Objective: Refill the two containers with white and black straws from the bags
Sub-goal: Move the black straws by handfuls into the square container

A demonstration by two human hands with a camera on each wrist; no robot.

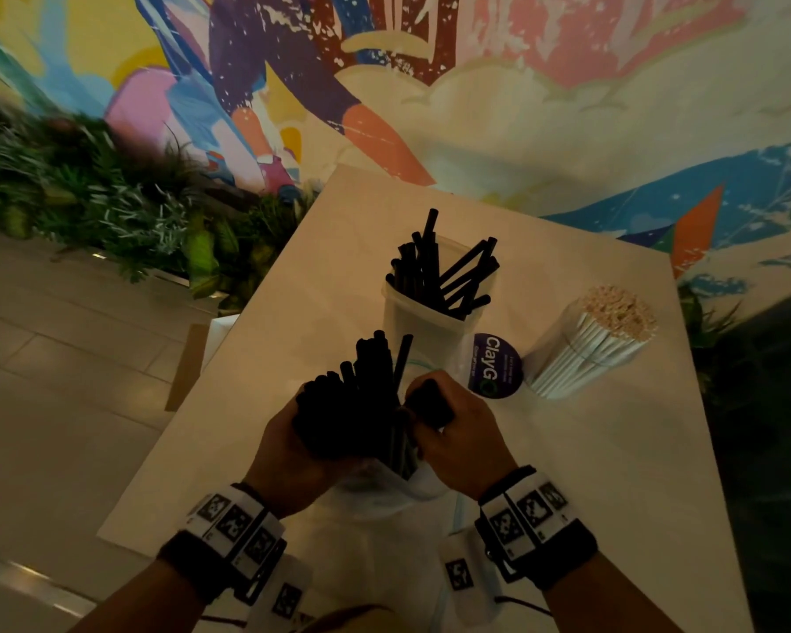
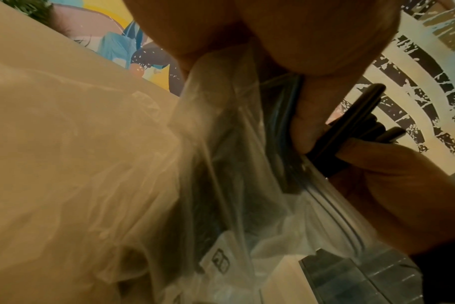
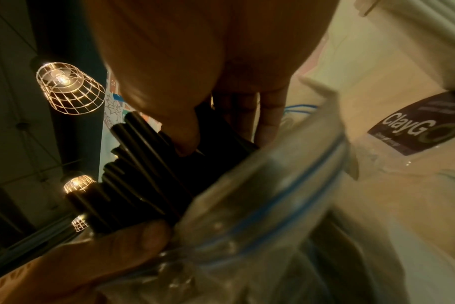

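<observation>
Both my hands work low in the frame: left hand (image 1: 288, 454) clutches black straws (image 1: 352, 404) rising from the bag (image 1: 375, 495); right hand (image 1: 457, 431) pinches a few. Beyond, the container (image 1: 430, 322) holds black straws; white straws (image 1: 590, 344) lie right.

Both bare forearms wear black wrist straps (image 1: 188, 564) carrying white bands (image 1: 526, 509) printed with black square markers.

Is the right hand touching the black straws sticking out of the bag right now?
Touching. The right wrist view shows the right hand with its thumb pressed on the black straws above the bag.
</observation>
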